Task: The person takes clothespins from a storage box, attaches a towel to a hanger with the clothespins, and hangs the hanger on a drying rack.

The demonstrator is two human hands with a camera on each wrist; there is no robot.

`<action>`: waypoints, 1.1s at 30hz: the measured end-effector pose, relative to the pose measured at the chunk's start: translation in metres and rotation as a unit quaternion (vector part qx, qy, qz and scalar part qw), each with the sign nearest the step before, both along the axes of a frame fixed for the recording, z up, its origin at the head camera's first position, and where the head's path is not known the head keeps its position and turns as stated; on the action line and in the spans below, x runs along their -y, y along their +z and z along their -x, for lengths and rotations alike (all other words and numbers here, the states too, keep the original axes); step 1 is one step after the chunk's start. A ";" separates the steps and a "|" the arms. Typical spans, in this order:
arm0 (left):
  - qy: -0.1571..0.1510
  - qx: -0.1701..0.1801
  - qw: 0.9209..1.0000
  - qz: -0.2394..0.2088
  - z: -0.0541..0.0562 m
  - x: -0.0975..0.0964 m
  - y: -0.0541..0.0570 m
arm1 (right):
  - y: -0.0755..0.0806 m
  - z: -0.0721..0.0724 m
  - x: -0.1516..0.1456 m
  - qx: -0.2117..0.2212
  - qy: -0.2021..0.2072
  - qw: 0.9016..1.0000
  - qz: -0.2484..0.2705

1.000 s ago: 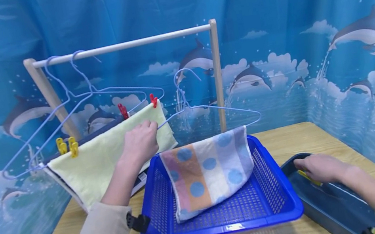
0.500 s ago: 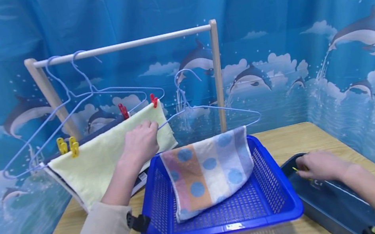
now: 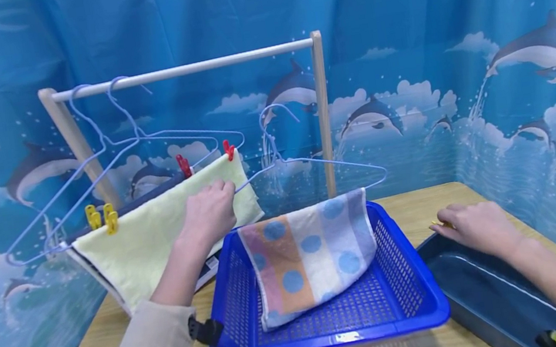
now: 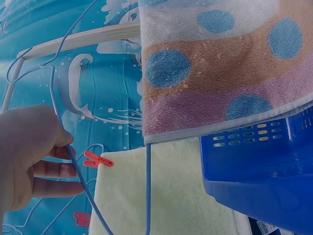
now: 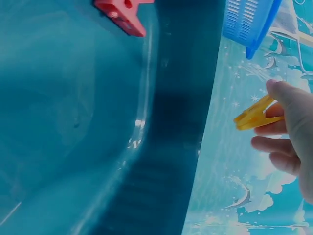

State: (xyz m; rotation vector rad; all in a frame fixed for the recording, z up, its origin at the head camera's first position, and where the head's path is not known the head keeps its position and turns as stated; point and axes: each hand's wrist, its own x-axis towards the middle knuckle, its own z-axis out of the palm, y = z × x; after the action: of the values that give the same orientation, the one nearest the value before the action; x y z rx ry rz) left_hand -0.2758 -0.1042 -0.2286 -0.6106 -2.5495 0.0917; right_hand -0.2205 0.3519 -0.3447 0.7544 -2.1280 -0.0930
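Observation:
My left hand (image 3: 210, 212) grips the left arm of a light-blue wire hanger (image 3: 278, 158); the left wrist view shows its fingers curled round the wire. Over that hanger's lower bar drapes a striped towel with blue dots (image 3: 310, 252), hanging down into a blue plastic basket (image 3: 330, 341). In my right hand (image 3: 480, 228), a yellow clothespin (image 5: 257, 115) is pinched between thumb and fingers. That hand is above the far end of a dark tray (image 3: 492, 291). Inside the tray, a red clothespin (image 5: 122, 14) shows in the right wrist view.
Left of the basket, a rack with a pale rail (image 3: 188, 67) bears two hangers with towels. The front one is a pale yellow towel (image 3: 144, 245), held by yellow clothespins (image 3: 111, 219) and red clothespins (image 3: 229, 150). A dolphin-print curtain (image 3: 397, 32) stands behind the wooden table (image 3: 436, 198).
My right hand has lifted a yellow clothespin from inside the tray up to its far rim. The left hand, hanger and dotted towel have stayed in place.

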 end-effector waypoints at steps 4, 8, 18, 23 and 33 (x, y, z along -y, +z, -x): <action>0.000 0.002 1.000 0.000 0.000 0.000 0.000 | 0.007 0.004 0.004 -0.050 0.029 0.998 -0.005; 0.000 0.002 1.000 0.001 0.001 0.001 0.000 | 0.014 0.008 0.010 -0.069 0.056 0.996 -0.007; -0.003 -0.008 1.000 -0.001 -0.001 0.000 0.001 | 0.034 0.011 0.030 -0.034 0.053 0.998 0.022; -0.030 -0.047 0.998 -0.005 0.000 0.002 0.001 | 0.042 0.011 0.040 0.006 0.072 0.996 0.046; -0.041 -0.056 0.998 0.000 0.000 0.005 0.002 | 0.062 0.016 0.071 -0.009 0.137 0.989 0.046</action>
State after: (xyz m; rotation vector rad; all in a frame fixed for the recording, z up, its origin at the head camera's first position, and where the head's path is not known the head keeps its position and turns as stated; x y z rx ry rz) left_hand -0.2760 -0.1089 -0.2263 -0.6890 -2.4127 0.0939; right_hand -0.2361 0.2810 -0.2824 0.9794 -1.9757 0.1428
